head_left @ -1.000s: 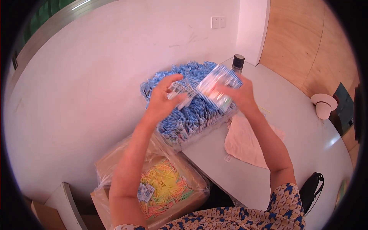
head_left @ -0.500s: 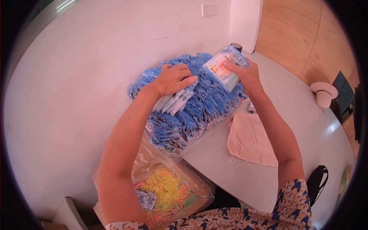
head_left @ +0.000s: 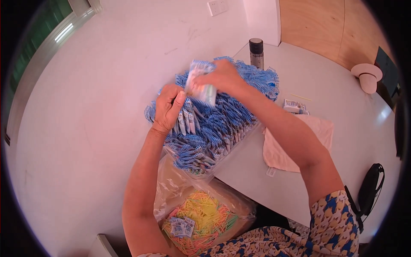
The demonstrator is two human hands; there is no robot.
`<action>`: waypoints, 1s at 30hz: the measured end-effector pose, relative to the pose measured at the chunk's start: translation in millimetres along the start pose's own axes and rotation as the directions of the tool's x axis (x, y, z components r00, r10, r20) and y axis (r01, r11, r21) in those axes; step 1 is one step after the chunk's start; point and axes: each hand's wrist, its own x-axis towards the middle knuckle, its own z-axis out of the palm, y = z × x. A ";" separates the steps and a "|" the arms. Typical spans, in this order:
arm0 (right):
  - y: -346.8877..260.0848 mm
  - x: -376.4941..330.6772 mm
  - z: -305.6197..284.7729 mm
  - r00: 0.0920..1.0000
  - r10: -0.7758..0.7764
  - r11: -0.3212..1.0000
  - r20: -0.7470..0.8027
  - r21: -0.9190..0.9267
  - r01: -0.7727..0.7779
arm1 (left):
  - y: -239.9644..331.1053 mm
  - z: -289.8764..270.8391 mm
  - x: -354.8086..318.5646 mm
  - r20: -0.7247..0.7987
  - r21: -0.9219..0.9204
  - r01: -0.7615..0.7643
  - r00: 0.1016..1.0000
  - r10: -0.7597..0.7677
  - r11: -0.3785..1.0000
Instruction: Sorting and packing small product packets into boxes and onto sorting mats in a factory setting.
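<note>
A clear plastic bin [head_left: 234, 153] is packed with rows of small packets [head_left: 216, 128], their zigzag edges blue and white. My right hand [head_left: 224, 77] pinches a flat packet [head_left: 202, 88] with blue edges and a pale printed face above the pile. That packet is smeared by motion, so I cannot tell if it is one or several together. My left hand [head_left: 168, 105] is curled at the left of the bin, against a group of upright packets [head_left: 186, 119] with pale sides. Its fingertips are hidden behind the hand.
A bag-lined carton [head_left: 244, 205] below the bin holds thin coloured sticks [head_left: 201, 218] with a few packets [head_left: 182, 227] on them. On the grey table [head_left: 244, 171] are a pink cloth [head_left: 278, 150], packets [head_left: 295, 107], a black-capped bottle [head_left: 256, 53], a pale hat-shaped object [head_left: 367, 77] and a black strapped item [head_left: 370, 184].
My right hand has carried its packet leftward across the bin, close to my left hand. The left hand has shifted left and curled more. The bottle now shows, as the view has turned.
</note>
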 end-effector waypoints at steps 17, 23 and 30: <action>-5.9 -16.7 -26.1 0.811 0.162 0.959 0.563 0.104 -0.264 | 4.7 23.3 13.0 0.084 0.249 0.316 0.935 -0.345 0.916; 4.2 -13.2 12.2 0.954 0.095 0.984 0.284 0.121 -0.134 | -3.0 23.3 14.9 -0.040 0.021 0.322 0.946 -0.321 0.947; -18.4 -8.9 3.1 0.885 0.058 0.873 0.463 -0.453 0.180 | -14.7 16.0 25.5 0.206 0.340 0.197 0.939 -0.277 0.919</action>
